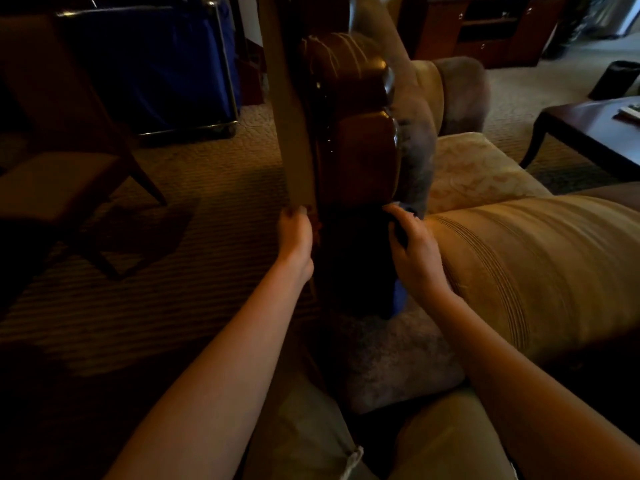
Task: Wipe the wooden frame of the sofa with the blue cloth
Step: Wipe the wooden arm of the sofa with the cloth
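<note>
Over on the far left you've got a wooden chair (pixel 69 168) sitting on the carpet (pixel 214 168), and behind it a blue housekeeping cart (pixel 152 64) with a chrome rail. Pretty dim over there, so details are hard to make out.

Moving toward the middle, your left hand (pixel 296 233) is up against the tan side panel (pixel 287 116) of the sofa, fingers curled over its lower edge like you're gripping it. Right beside that is the wooden frame (pixel 356 133), the dark glossy bit. Its long axis runs straight away from you, from down near your hands up toward the top of the shot, and it looks split into two rounded, shiny sections with a groove between them. The near end by your hands is in deep shadow.

Your right hand (pixel 414 251) is just on the other side of the frame, fingers clenched round the blue cloth (pixel 400 292). The cloth is bunched at your fingertips against the frame's right edge, and a strip of it hangs down below your wrist, between the wood and the upholstery.

Right of that comes a big tan cushion (pixel 536 265), lying crosswise, then a paler patterned seat cushion (pixel 474 164) beyond it. Far right there's a dark coffee table (pixel 588 123), well apart from the sofa.
</note>
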Demonstrator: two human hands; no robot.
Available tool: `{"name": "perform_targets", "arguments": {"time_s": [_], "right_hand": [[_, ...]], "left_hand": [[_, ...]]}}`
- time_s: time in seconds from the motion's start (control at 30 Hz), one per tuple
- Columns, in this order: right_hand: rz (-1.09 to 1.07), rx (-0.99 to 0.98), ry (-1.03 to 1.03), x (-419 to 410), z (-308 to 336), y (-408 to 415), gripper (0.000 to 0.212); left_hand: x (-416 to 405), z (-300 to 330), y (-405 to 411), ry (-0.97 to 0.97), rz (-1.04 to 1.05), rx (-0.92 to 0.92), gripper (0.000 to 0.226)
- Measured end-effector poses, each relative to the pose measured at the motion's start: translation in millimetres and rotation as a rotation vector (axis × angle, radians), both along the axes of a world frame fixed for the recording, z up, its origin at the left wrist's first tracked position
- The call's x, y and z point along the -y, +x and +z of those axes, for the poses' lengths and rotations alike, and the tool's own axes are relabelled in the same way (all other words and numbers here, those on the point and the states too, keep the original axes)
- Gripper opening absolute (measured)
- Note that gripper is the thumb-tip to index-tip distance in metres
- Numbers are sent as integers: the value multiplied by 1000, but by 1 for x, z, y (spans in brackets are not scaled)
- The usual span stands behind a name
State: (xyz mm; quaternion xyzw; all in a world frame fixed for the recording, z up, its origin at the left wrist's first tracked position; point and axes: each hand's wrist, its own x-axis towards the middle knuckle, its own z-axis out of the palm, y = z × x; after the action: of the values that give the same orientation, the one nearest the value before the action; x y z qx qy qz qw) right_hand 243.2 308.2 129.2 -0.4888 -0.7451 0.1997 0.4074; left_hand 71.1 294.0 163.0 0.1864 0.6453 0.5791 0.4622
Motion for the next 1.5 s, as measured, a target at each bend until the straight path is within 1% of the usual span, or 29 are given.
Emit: {"name": "perform_targets", "arguments": {"time_s": [0.1, 0.13, 0.17, 0.23, 0.3, 0.37, 0.4, 0.5, 0.57, 0.67, 0.77, 0.87, 0.93, 1.03, 1.1, 1.13, 1.17, 1.23, 1.3, 1.37, 1.43, 1.5], "right_hand": [[-201, -657, -337, -13, 8, -2, 31], [-233, -799, -436, -19, 13, -6, 29], [-220, -883, -523, -23, 17, -12, 29], [-164, -907, -623, -21, 25, -29, 30], [-140, -928, -643, -11, 26, -39, 32], [-120, -989, -639, 4, 28, -37, 33], [-126, -990, -614, 11, 28, -33, 31], [-132, -843, -466, 35, 33, -31, 23], [-41, -757, -342, 41, 46, -38, 21], [58, -633, -115, 23, 72, -48, 23], [59, -549, 119, 4, 88, -55, 23], [41, -422, 298, 3, 69, -60, 21], [68, -286, 348, 9, 35, -57, 19], [121, -110, 225, 20, -9, -48, 13], [112, -95, 162, 20, -14, -47, 15], [104, -114, 153, 19, -10, -47, 13], [92, -138, 154, 19, -6, -48, 12], [58, -187, 165, 20, 4, -47, 15], [28, -239, 214, 22, 15, -45, 19], [0, -286, 288, 22, 32, -45, 21], [-21, -320, 367, 17, 56, -48, 20], [-32, -342, 434, 4, 80, -51, 21]], "left_hand": [[-2, 0, 1, 23, -20, -31, 35], [-3, 0, 1, 25, -27, -43, 38], [-4, 1, 2, 21, -40, -53, 41], [-5, 2, 7, 15, -87, -65, 44], [-2, 0, 16, 28, -126, -102, 44], [0, -7, 24, 85, -135, -149, 43], [2, -10, 26, 108, -131, -171, 42], [1, -15, 23, 127, -129, -180, 37], [0, -14, 19, 116, -127, -161, 32], [2, -8, 11, 121, -137, -172, 33], [1, -4, 1, 122, -45, -161, 33], [0, 2, -1, 122, 27, -169, 30], [3, 2, 4, 123, 54, -152, 30], [11, 3, 10, 113, 84, -191, 34], [13, 2, 11, 77, 83, -209, 36], [13, 1, 10, 51, 64, -219, 36], [14, 1, 9, 25, 28, -224, 37], [14, -1, 6, -10, -90, -210, 34], [13, -2, 4, -28, -171, -271, 29], [11, -2, 3, -6, -114, -319, 24], [11, 0, 4, 48, -37, -277, 21], [11, 8, 7, 90, 35, -223, 27]]}}
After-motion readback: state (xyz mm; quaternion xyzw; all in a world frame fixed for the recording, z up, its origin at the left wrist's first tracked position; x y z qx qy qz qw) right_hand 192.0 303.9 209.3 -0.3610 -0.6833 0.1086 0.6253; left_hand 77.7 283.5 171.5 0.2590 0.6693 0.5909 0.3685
